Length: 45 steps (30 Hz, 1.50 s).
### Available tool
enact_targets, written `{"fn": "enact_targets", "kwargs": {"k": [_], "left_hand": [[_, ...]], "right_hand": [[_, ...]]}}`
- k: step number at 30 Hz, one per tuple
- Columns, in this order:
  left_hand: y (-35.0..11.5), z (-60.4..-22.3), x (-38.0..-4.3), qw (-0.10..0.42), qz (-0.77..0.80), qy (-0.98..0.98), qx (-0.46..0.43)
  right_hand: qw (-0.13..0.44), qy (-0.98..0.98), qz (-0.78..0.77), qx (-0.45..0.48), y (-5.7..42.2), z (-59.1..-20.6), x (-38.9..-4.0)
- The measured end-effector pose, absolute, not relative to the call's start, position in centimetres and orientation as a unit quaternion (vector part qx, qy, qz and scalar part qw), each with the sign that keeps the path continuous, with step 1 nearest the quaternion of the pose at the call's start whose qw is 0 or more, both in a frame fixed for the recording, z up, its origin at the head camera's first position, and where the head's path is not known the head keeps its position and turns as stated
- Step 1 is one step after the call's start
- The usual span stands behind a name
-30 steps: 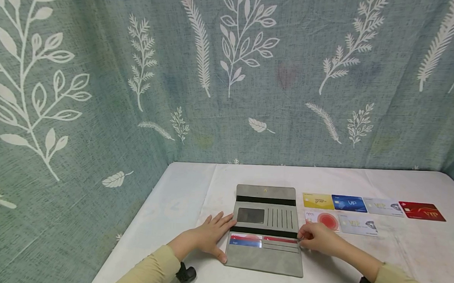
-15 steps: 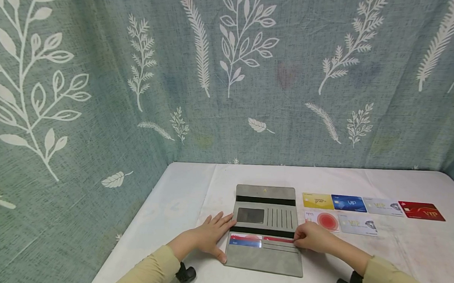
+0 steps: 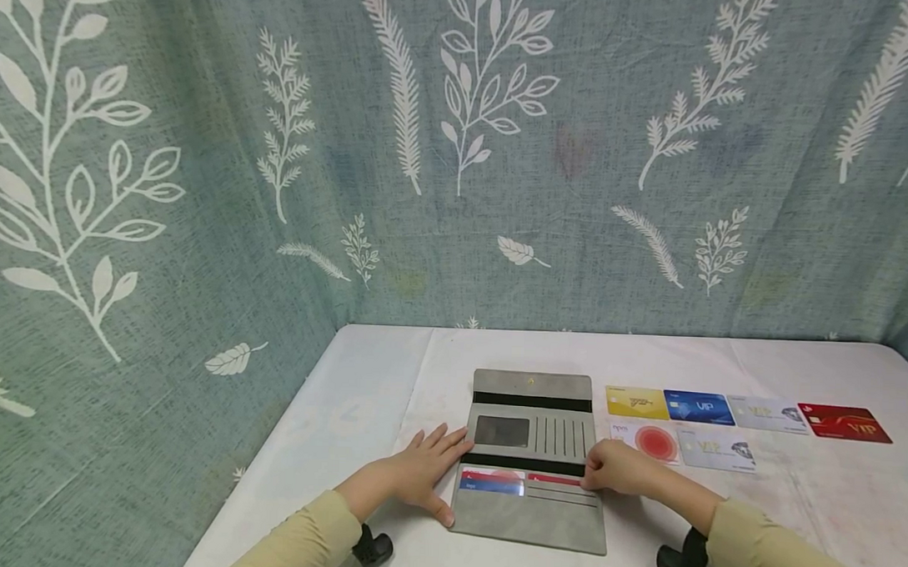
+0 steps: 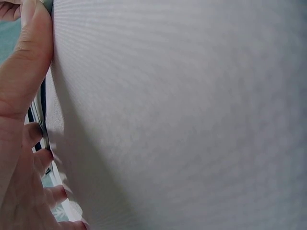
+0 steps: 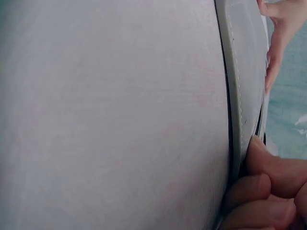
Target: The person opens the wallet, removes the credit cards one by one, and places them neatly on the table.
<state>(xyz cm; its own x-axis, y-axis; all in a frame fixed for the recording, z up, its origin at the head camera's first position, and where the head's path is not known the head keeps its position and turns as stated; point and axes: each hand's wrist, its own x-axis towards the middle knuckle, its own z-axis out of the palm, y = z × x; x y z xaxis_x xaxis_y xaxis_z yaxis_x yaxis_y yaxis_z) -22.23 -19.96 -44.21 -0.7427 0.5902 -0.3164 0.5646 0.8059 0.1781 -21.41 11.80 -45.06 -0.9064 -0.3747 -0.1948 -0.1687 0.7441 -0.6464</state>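
Note:
A long grey wallet (image 3: 528, 520) lies unfolded on the white table. My left hand (image 3: 427, 466) rests flat with spread fingers along its left edge, thumb at the lower left corner. My right hand (image 3: 620, 467) has its fingers curled at the wallet's right edge, pinching the right end of a red card (image 3: 552, 480) that sits mostly inside the upper right slot. From the right wrist view, the thumb (image 5: 271, 165) lies on the wallet's surface; the fingertips' hold is partly hidden. Beside the red card, a blue card (image 3: 490, 487) and others overlap in the left slots.
Right of the wallet, loose cards lie in two rows: a yellow one (image 3: 636, 402), a blue VIP one (image 3: 699, 407), silver ones (image 3: 766, 413), a red VIP one (image 3: 845, 422) and one with a red circle (image 3: 654, 443). A patterned green curtain (image 3: 456, 233) hangs behind the table.
My right hand has slid a little left from the wallet's right edge, along the red card, covering its right end. The left hand and wallet stay put.

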Motion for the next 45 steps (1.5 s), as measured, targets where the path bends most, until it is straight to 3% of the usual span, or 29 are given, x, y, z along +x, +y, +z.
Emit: {"fn": "enact_targets", "kwargs": {"k": [29,36,45], "left_hand": [[-19.9,-44.1,-22.2,0.18,0.031,0.931,0.315],[-19.9,-44.1,-22.2,0.181,0.032,0.931,0.314],[-19.8,-44.0,-22.2,0.185,0.033,0.932,0.309]], "right_hand": [[0.083,0.947,-0.278,-0.136,11.3,-44.7,-21.9],[0.175,0.925,-0.321,-0.107,11.6,-44.2,-22.0],[0.19,0.929,-0.311,-0.062,11.7,-44.1,-21.4]]}}
